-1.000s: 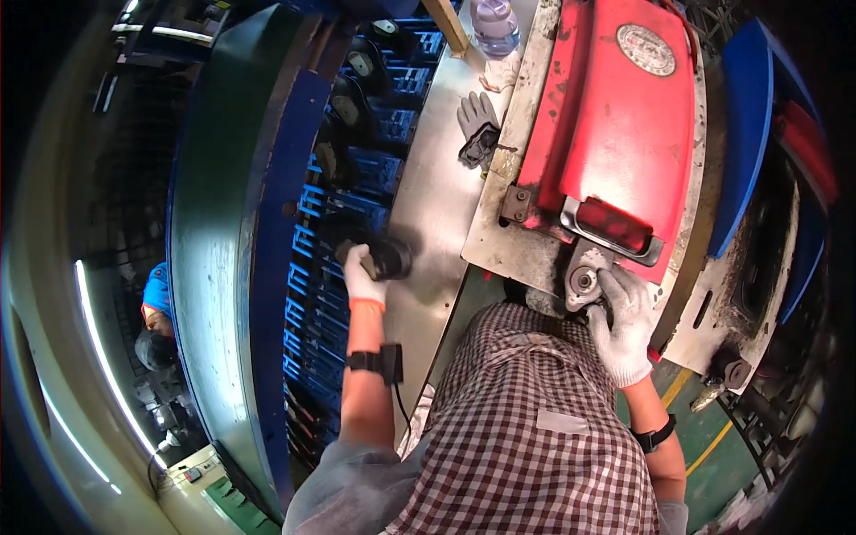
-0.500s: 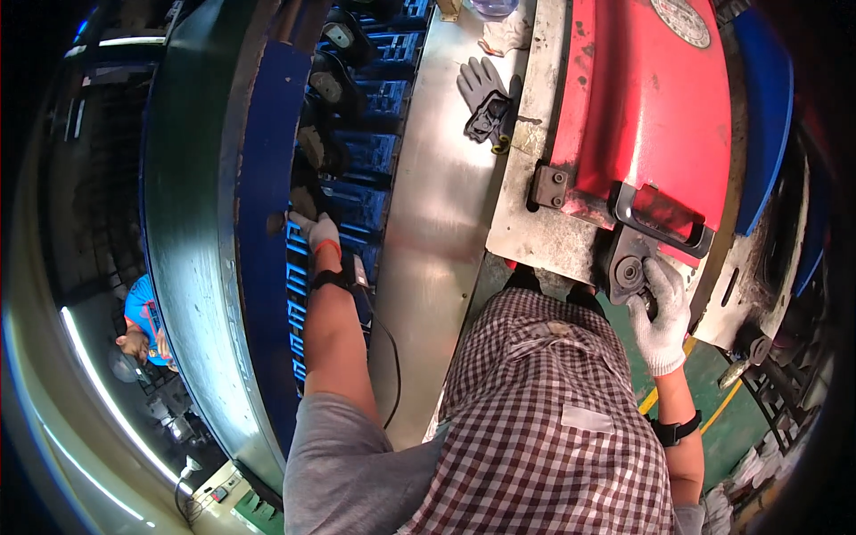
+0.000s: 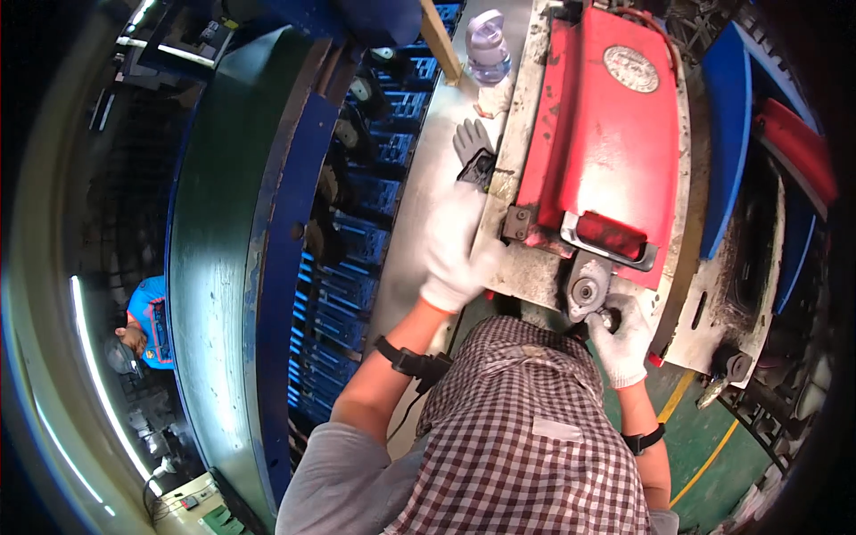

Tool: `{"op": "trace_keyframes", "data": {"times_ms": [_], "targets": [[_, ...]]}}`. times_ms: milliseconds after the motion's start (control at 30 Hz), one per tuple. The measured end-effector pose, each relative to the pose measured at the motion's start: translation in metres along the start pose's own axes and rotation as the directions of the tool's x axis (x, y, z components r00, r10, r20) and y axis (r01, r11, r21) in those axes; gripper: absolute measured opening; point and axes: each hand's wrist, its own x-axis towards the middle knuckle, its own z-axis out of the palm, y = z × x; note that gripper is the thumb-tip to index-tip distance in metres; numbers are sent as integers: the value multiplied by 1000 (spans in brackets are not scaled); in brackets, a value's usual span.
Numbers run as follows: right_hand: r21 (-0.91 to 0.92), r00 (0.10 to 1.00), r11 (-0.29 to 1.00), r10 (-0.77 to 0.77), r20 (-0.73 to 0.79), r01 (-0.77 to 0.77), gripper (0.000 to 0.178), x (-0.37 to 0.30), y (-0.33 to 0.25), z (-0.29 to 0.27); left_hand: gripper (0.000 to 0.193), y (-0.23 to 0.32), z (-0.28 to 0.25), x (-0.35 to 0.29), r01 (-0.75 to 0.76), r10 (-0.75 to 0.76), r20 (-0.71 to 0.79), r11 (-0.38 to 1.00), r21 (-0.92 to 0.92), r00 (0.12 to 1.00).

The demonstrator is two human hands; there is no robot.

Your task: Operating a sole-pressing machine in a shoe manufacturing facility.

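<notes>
My right hand (image 3: 622, 341), in a white knit glove, has its fingers curled at the lower end of a grey metal latch (image 3: 587, 283) with a round pivot. This latch sits at the front of a red machine lid (image 3: 615, 147), below its dark handle frame (image 3: 608, 242). My left hand (image 3: 457, 254), also white-gloved, is over the steel ledge beside the machine's pale base plate (image 3: 528, 275). Motion blurs its fingers, and nothing can be made out in it. Near it lies a grey-and-black glove (image 3: 474, 153).
Along the left runs a blue-edged conveyor (image 3: 214, 259) beside a rack of blue slotted holders (image 3: 352, 259) with dark pieces. A clear bottle (image 3: 488, 55) stands at the ledge's far end. Another machine plate (image 3: 722, 312) is on the right. Across the conveyor is a person in blue (image 3: 150, 316).
My left hand has come away from the blue rack, rightward to beside the machine. My right hand stays at the latch. The view has shifted, showing more of the red lid.
</notes>
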Motion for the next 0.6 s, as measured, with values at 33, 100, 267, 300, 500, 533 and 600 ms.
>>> {"op": "trace_keyframes", "data": {"times_ms": [33,100,267,300,500,533,600], "targets": [[-49,998,999,-5,-62,2,33,-1,0,2,49,31,6,35,-75,99,184,988,-134,978],[10,998,998,64,27,-64,32,1,-1,-3,41,71,32,60,-206,312,313,921,-330,897],[50,951,980,175,255,-194,36,6,3,-7,22,109,102,55,-288,200,671,957,22,714],[19,935,980,183,303,-198,38,8,-6,-15,25,113,104,59,-217,143,712,976,14,688],[44,921,992,90,380,-115,45,13,12,-10,43,135,98,92,-126,-48,878,985,122,475],[49,928,993,84,363,-109,45,12,16,-10,47,138,99,91,-120,-62,878,984,135,475],[51,895,991,89,437,-123,47,17,13,-12,52,138,99,93,-129,-99,879,975,178,466]]}}
